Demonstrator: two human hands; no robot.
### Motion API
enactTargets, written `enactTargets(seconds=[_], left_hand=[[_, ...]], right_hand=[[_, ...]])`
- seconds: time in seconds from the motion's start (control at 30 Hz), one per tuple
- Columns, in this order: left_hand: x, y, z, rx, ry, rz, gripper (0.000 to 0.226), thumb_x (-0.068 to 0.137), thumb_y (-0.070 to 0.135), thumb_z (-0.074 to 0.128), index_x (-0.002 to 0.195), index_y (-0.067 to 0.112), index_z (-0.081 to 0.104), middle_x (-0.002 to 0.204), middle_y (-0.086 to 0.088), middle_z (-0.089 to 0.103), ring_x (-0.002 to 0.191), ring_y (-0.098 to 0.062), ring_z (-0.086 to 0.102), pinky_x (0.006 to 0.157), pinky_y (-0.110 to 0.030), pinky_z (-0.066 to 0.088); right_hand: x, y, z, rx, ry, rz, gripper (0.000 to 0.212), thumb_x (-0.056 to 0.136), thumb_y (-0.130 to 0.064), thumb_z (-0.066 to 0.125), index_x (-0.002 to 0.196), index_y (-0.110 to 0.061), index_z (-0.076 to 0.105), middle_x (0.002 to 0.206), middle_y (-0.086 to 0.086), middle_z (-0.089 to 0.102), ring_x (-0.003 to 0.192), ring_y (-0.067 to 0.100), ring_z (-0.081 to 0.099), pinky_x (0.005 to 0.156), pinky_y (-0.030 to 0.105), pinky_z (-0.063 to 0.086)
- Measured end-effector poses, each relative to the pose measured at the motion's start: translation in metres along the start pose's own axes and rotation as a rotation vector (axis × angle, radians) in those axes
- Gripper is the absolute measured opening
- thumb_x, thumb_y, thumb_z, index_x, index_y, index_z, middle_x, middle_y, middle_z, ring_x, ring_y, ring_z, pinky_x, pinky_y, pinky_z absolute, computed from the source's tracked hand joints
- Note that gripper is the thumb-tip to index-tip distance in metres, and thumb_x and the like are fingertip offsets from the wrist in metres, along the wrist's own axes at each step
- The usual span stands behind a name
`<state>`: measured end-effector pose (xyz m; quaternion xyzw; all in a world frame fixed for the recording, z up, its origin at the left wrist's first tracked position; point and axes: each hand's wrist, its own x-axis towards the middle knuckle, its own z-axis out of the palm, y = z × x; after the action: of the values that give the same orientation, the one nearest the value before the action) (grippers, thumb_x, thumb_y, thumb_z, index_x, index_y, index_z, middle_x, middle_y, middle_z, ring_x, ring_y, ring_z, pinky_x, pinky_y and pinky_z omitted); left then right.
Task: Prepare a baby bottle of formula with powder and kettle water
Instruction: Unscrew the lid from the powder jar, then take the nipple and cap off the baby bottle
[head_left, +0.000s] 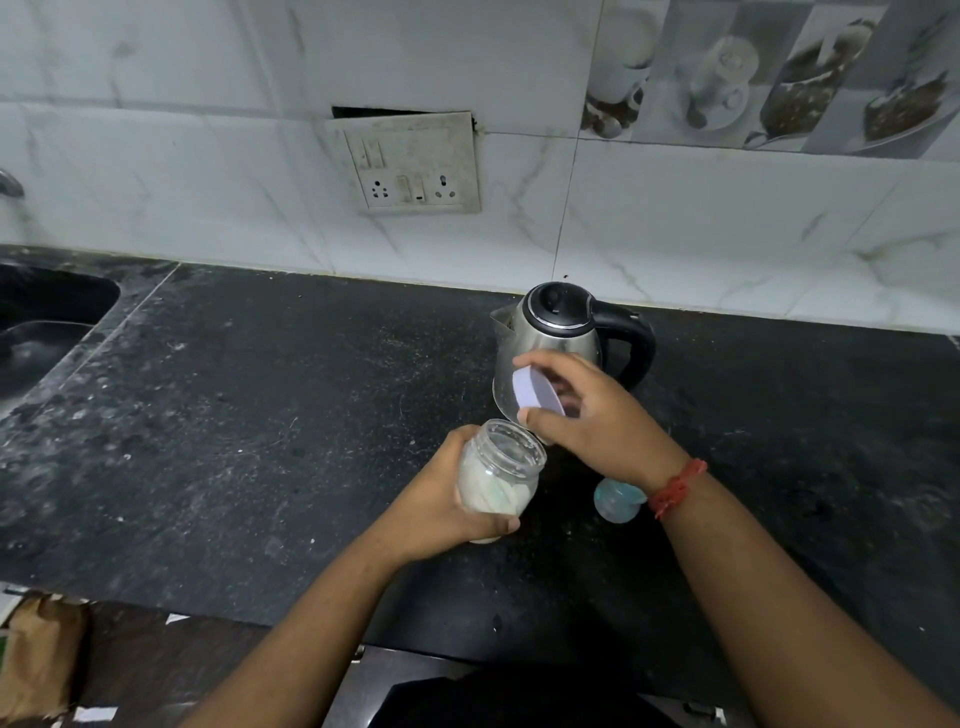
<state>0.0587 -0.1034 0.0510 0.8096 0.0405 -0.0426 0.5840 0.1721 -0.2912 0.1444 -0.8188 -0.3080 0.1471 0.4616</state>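
The left hand (441, 499) is wrapped around the lower part of the jar (498, 475), fingers closed on its side, and holds it above the counter (260, 415), a little tilted, mouth open. The right hand (592, 421) pinches the lid (537, 397) by its rim between thumb and fingers, just above and beside the jar mouth. The jar looks like clear glass or hard plastic, smooth, so it can slip; holding it low around the body seems safest. The powder inside is light and spills easily. The lid is light and stiff. The kettle (561, 343) stands behind the hands, toward the back edge of the counter; I judge it heavy if full, to be taken by its black handle. Under the right wrist is a bluish object (615, 501), maybe the bottle. One jar, one lid, one kettle.
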Motion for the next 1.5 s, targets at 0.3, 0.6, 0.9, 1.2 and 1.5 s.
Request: enactTargets(seconds=[0.3, 0.6, 0.9, 1.2, 1.5], left_hand=[[-0.007, -0.058, -0.021, 0.000, 0.326, -0.123, 0.097, 0.050, 0.049, 0.091, 0.129, 0.057, 0.035, 0.139, 0.012, 0.051, 0.130, -0.006, 0.050, 0.108, -0.028, 0.042], [-0.004, -0.086, -0.026, 0.004, 0.307, -0.103, 0.094, 0.061, 0.022, 0.092, 0.129, 0.049, 0.034, 0.136, 0.018, 0.053, 0.121, 0.014, 0.052, 0.096, -0.002, 0.037], [-0.013, -0.093, -0.029, 0.002, 0.287, -0.104, 0.108, 0.070, 0.013, 0.094, 0.150, 0.034, 0.025, 0.149, 0.014, 0.045, 0.134, 0.011, 0.043, 0.119, -0.022, 0.034], [-0.025, -0.033, -0.028, 0.130, 0.469, 0.187, 0.101, 0.082, 0.052, 0.074, 0.163, 0.040, 0.014, 0.171, 0.019, 0.014, 0.159, -0.008, 0.008, 0.128, -0.029, 0.015], [0.005, 0.013, 0.032, 0.219, 0.228, 0.347, 0.091, 0.093, 0.035, 0.071, 0.163, 0.033, 0.014, 0.172, 0.015, 0.014, 0.160, -0.014, 0.010, 0.129, -0.033, 0.016]], right_hand=[[-0.017, 0.056, 0.060, -0.165, 0.090, 0.264, 0.043, 0.079, -0.044, 0.080, 0.113, -0.032, 0.056, 0.112, -0.004, 0.046, 0.094, 0.009, 0.055, 0.079, 0.017, 0.041], [-0.026, 0.101, 0.120, -0.262, 0.161, 0.243, 0.043, 0.073, -0.028, 0.087, 0.086, -0.017, 0.048, 0.101, -0.002, 0.051, 0.097, 0.021, 0.052, 0.080, 0.032, 0.044], [-0.033, 0.115, 0.128, -0.435, 0.082, 0.217, 0.061, 0.079, -0.036, 0.083, 0.127, -0.012, 0.056, 0.142, 0.004, 0.046, 0.133, 0.025, 0.040, 0.111, 0.034, 0.038], [-0.053, 0.070, 0.066, -0.276, 0.420, -0.041, 0.032, 0.084, -0.017, 0.081, 0.112, -0.014, 0.064, 0.130, 0.001, 0.056, 0.123, 0.014, 0.051, 0.110, 0.017, 0.030], [-0.062, 0.083, -0.003, -0.603, 0.367, 0.298, 0.051, 0.084, -0.040, 0.077, 0.124, -0.013, 0.060, 0.127, 0.008, 0.057, 0.116, 0.030, 0.052, 0.096, 0.042, 0.049]])
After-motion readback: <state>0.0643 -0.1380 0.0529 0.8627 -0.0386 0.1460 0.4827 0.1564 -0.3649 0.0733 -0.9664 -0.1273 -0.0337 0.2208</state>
